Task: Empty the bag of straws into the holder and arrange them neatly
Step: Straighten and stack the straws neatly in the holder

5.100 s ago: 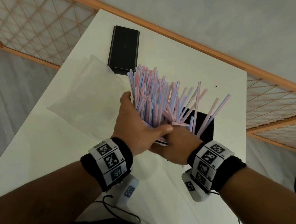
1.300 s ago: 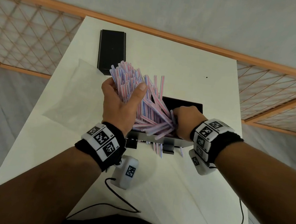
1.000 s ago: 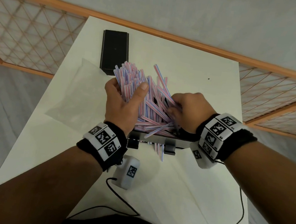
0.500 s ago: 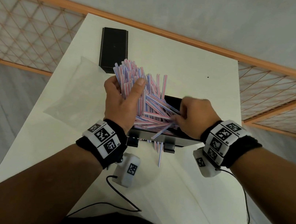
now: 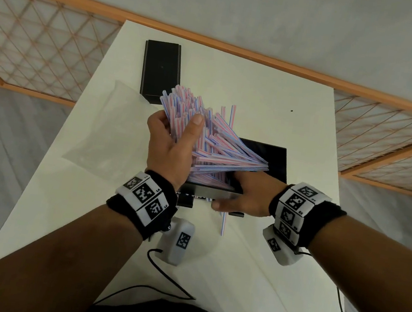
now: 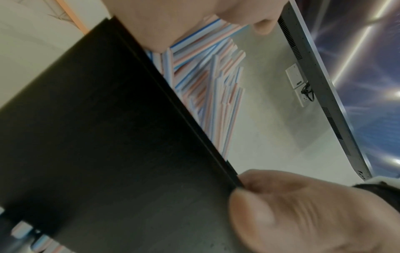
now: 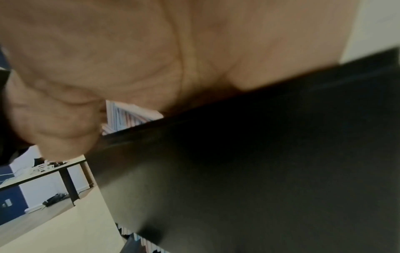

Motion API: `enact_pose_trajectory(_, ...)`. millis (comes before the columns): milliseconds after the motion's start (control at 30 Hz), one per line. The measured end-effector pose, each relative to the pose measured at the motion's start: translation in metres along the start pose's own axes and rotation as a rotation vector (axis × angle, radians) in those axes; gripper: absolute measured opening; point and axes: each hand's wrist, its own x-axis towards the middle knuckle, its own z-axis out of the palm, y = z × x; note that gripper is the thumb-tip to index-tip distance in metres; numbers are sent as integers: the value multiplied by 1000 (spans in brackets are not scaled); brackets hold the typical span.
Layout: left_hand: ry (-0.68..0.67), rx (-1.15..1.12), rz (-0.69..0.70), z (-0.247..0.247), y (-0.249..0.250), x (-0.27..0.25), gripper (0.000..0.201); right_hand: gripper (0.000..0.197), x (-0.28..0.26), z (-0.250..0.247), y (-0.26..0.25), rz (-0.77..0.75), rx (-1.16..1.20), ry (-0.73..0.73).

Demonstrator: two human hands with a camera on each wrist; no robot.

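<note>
Now the straws, striped pink and blue, stand as a messy fan inside the black holder in the middle of the white table. The left hand is curled around the upper part of the bundle, thumb on the near side, and holds it leaning away to the left. Half a second ago the right hand was among the straws on the right side; now it has come down to the near edge of the holder, thumb on the front wall and fingers over the rim, so it grips the box. I judge this steadies the holder so the bundle can be pushed down and straightened. One straw lies on the table in front of the holder, partly under it, so the emptying is done but the arranging is not. The clear bag lies flat on the left, and a second black box lies behind. No brand or readable writing is visible; only black-and-white square marker patterns on the wrist bands.
</note>
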Motion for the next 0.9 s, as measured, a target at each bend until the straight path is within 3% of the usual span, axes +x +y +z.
enact_pose_trajectory(133,-15,27,17,-1,-1,-1,76,110,17,-1,1,128,20,-46)
enact_pose_trajectory(233,-11,36,17,-1,-1,-2,76,113,28,-5,-3,238,14,-125)
enact_pose_trajectory(367,-12,37,9,-2,-1,-2,78,115,35,-8,-9,271,57,-148)
enact_pose_trajectory(433,-11,32,5,-2,-1,-2,77,107,35,-9,-14,271,52,-176)
enact_pose_trajectory(633,-13,114,36,3,1,1,82,54,30,-8,-24,216,-185,-126)
enact_pose_trajectory(767,11,130,22,6,2,1,83,83,26,-4,-26,64,-151,-24)
enact_pose_trajectory(900,21,109,22,7,7,-2,80,75,25,-2,-22,-52,-121,14)
